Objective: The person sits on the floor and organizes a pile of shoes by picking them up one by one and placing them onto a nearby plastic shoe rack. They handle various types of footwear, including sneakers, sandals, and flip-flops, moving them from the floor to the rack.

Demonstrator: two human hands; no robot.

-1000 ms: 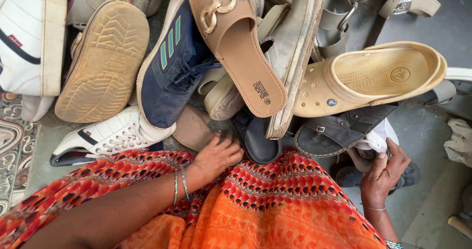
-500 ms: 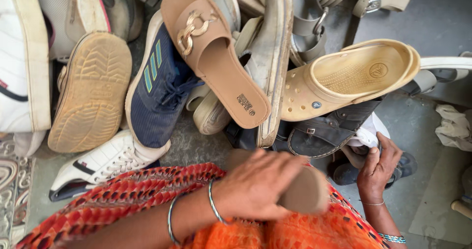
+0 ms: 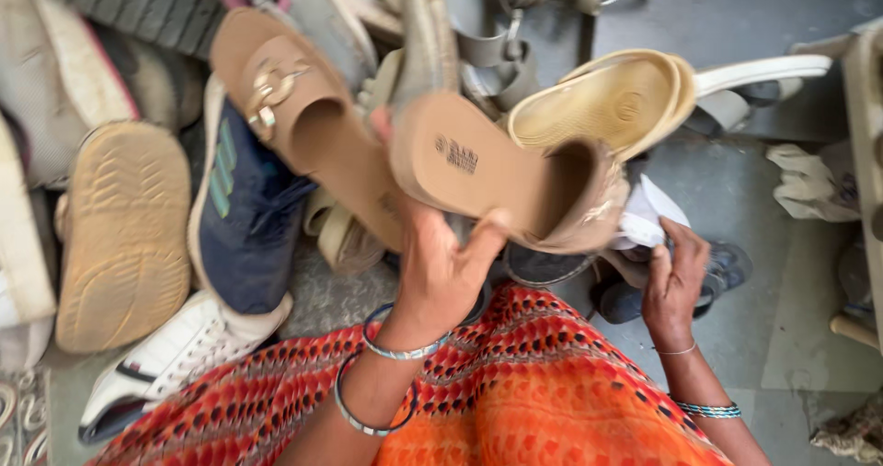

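Note:
My left hand (image 3: 440, 265) grips a tan slide sandal (image 3: 501, 176) by its heel end and holds it up, footbed towards me, over the pile of shoes. A matching tan sandal (image 3: 303, 116) with a gold chain buckle lies on the pile just left of it. My right hand (image 3: 673, 282) rests lower right on a white cloth (image 3: 644, 218) and a dark sandal (image 3: 717, 268) on the floor. An orange patterned garment (image 3: 515, 383) covers my lap below both hands.
The pile also holds a navy sneaker (image 3: 241, 208), a shoe lying sole up (image 3: 120, 236), a white sneaker (image 3: 175, 356), a yellow clog (image 3: 598, 98) and grey strapped sandals (image 3: 497, 52). A crumpled cloth (image 3: 814, 185) lies on the grey floor at right.
My left hand reached into the pile, pulled out the tan sandal and lifted it up in front of me. The view shifted to the right; my right hand stayed on the cloth.

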